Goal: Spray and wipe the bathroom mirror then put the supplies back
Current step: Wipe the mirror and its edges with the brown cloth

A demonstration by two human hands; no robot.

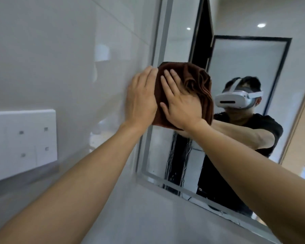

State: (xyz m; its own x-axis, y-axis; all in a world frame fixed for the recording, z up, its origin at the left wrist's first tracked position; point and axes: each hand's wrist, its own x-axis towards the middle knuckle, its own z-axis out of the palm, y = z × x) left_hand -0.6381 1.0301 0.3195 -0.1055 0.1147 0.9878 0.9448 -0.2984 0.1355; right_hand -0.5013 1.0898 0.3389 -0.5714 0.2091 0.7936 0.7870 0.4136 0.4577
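— Nearest first: 2 bare forearms reaching up toward the mirror (187,155). Left hand (141,101) flat, fingers straight, pressing the left edge of the brown cloth (199,88) right at the mirror's left frame strip, partly over onto the wall tile (60,67). Right hand (181,104) spread wide and flat on the cloth's middle. No pinching, no curl — just palms pushing.

— And the cloth itself?

— Bunched, pressed against the glass at the mirror's left edge, about mid-height. Loose folds hanging free on the side away from the frame.

— Risks from here?

— Several, by judgement. Held only by palm pressure, so likely to slide out and drop if either palm lifts. Could also smear cleaner onto the tile beside the frame, given the overlap there.

— Below the cloth?

— Wet streaks (176,161) running down the glass toward the mirror's bottom frame. Left too long, probably dried drip marks, or a pool on the bottom strip.

— Anything on the wall?

— White switch panel (23,143) well left of the mirror and lower than the cloth. Worth keeping liquid away from it. Picture blurred, so details of the panel hard to tell.

— Spray bottle?

— Not in view. Deeper in the mirror, only the reflected person in a headset and a doorway.
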